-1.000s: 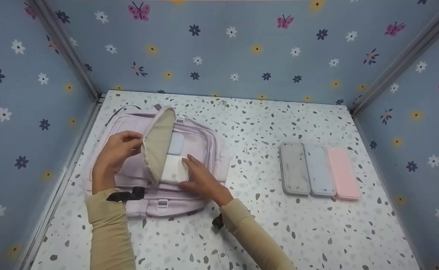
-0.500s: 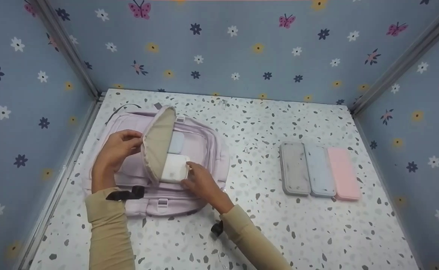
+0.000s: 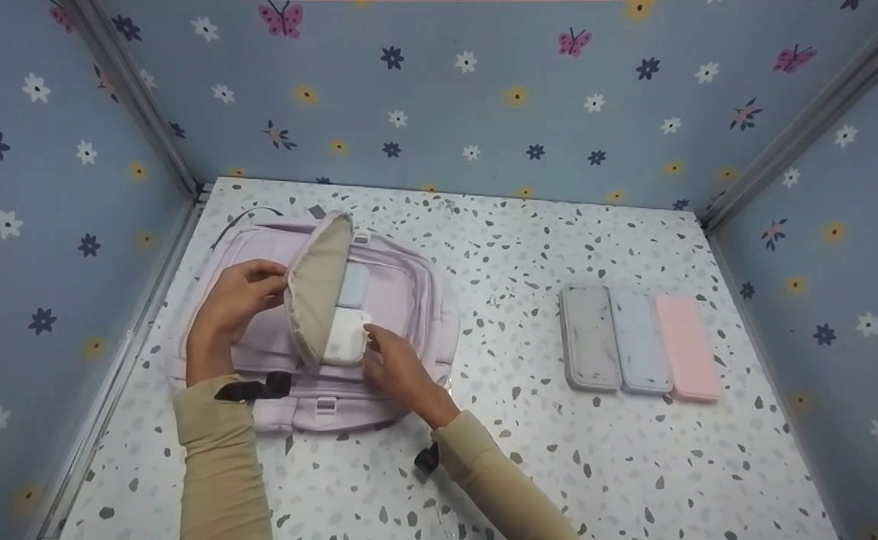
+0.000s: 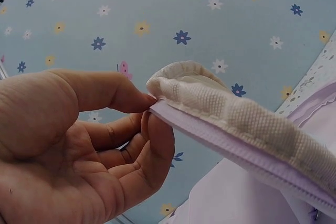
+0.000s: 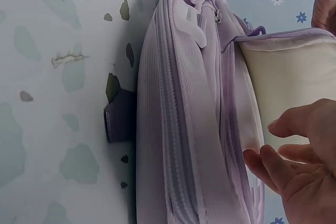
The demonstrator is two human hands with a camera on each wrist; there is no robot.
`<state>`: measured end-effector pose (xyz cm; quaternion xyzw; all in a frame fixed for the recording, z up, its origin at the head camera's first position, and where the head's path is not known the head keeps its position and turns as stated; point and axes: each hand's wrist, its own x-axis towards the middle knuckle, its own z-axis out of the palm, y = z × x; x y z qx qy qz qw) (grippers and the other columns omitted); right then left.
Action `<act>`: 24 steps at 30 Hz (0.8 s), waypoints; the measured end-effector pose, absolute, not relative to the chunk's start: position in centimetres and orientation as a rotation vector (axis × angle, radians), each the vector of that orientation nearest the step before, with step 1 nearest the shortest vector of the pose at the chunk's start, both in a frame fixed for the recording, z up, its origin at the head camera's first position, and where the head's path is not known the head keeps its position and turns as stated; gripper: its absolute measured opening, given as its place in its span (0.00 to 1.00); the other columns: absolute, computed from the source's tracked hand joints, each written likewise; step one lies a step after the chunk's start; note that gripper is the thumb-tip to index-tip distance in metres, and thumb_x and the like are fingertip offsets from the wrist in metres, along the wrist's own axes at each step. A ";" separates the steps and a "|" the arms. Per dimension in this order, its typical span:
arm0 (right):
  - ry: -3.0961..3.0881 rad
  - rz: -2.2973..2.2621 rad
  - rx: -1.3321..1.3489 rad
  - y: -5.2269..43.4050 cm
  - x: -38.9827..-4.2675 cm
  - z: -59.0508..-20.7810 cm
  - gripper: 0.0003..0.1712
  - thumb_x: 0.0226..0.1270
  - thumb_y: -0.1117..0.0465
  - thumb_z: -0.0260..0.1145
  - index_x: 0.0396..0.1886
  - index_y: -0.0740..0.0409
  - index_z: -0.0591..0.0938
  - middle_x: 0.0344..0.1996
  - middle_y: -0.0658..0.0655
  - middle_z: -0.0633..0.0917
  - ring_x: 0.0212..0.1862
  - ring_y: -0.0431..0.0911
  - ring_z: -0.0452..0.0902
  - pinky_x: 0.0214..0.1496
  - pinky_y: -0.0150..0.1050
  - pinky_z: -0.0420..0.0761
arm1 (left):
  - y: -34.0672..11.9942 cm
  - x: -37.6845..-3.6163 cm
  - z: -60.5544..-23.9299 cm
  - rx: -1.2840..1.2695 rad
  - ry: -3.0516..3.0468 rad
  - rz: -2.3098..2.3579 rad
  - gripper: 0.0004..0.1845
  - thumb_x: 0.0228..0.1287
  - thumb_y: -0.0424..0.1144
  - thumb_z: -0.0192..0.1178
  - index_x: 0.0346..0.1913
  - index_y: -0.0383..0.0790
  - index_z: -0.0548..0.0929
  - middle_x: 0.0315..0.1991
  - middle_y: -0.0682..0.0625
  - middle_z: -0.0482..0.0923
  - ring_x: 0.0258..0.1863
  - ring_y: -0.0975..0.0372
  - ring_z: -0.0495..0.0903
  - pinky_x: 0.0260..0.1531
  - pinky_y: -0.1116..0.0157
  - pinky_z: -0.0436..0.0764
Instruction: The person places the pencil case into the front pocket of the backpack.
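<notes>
A soft lilac backpack lies flat on the speckled table, its ribbed fabric edged with rows of zip teeth that show clearly in the right wrist view. Its front pocket flap stands lifted on edge, a rounded panel lined with beige, waffle-textured cloth and trimmed with a lilac seam. The left hand pinches the rim of that flap between thumb and forefinger, the other fingers loosely curled below it, holding the pocket open.

Inside the open pocket sit two flat, round-cornered cases: a pale blue case toward the top of the backpack, and a white case just below it, part of it hidden under the flap. The right hand is at the white case's near edge, fingertips touching it; the fingers are bent but not wrapped round it, and I cannot tell whether they truly grip it or only press.

To the right of the backpack, well apart from it, three more long slim cases lie side by side, touching: a grey case nearest the backpack, then a light blue case, then a pink case farthest off. All look smooth and hard, with rounded corners. Blue walls printed with flowers and butterflies rise behind the backpack
</notes>
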<state>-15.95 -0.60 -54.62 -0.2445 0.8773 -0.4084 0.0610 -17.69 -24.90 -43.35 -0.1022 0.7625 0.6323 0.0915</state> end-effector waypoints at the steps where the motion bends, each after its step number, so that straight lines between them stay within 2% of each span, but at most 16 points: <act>1: 2.673 -1.220 -0.753 -0.8 -16.0 -54.7 0.25 0.68 0.66 0.56 0.64 0.65 0.69 0.56 0.63 0.79 0.55 0.49 0.79 0.60 0.35 0.76 | -24.9 -17.7 -43.3 -0.308 2.267 1.876 0.17 0.69 0.38 0.55 0.54 0.31 0.72 0.43 0.51 0.74 0.41 0.68 0.78 0.43 0.75 0.80; 7: 2.731 -1.188 -0.839 -1.9 -16.1 -54.8 0.21 0.70 0.66 0.54 0.62 0.66 0.71 0.54 0.63 0.81 0.51 0.48 0.81 0.58 0.33 0.77 | -24.9 -17.6 -43.5 -0.275 2.259 1.890 0.17 0.69 0.38 0.55 0.54 0.29 0.71 0.43 0.51 0.74 0.41 0.68 0.78 0.43 0.74 0.80; 14: 2.715 -1.139 -0.919 -1.9 -16.4 -54.8 0.22 0.72 0.65 0.52 0.64 0.66 0.69 0.55 0.64 0.80 0.53 0.49 0.80 0.57 0.34 0.77 | -25.0 -17.6 -43.6 -0.283 2.278 1.863 0.16 0.69 0.37 0.55 0.53 0.30 0.72 0.43 0.51 0.73 0.40 0.68 0.78 0.44 0.73 0.80; 20: 2.651 -1.242 -0.893 -0.8 -16.8 -54.4 0.26 0.69 0.67 0.55 0.66 0.67 0.67 0.57 0.65 0.77 0.54 0.51 0.78 0.57 0.33 0.77 | -25.1 -17.6 -43.7 -0.275 2.280 1.857 0.17 0.69 0.37 0.55 0.54 0.29 0.71 0.42 0.52 0.73 0.39 0.69 0.79 0.44 0.74 0.80; 24: 2.609 -1.355 -0.866 0.0 -17.1 -53.8 0.27 0.67 0.67 0.58 0.65 0.69 0.66 0.56 0.66 0.77 0.56 0.53 0.76 0.59 0.36 0.77 | -25.1 -17.5 -43.6 -0.291 2.274 1.866 0.17 0.68 0.37 0.55 0.54 0.30 0.72 0.42 0.52 0.73 0.39 0.69 0.79 0.43 0.74 0.80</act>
